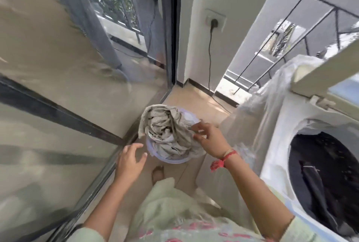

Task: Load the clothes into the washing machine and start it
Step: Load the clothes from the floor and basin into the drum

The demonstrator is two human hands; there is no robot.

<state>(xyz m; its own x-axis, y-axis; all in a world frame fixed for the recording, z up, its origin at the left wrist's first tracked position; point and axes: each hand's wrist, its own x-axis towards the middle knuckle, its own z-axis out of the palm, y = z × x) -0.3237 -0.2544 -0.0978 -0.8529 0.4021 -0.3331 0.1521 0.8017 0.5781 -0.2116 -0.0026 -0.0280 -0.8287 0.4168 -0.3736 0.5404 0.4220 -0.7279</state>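
Grey cloth (167,135) is heaped in a lavender bucket (172,161) at frame centre, its edge pinched by the right hand (210,138); the left hand (129,161) is spread beside it. More fabric should be gathered before it is lifted to the washing machine drum (322,173), lower right.

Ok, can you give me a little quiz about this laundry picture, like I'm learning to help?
1. True or false: the washing machine drum is empty.
2. Which hand touches the grey clothes?
3. Fill in: the grey clothes sit in a pale ____ on the floor.

Key:
1. False. Dark clothes already lie inside.
2. The right hand. The left hand hovers beside, holding nothing.
3. Tub.
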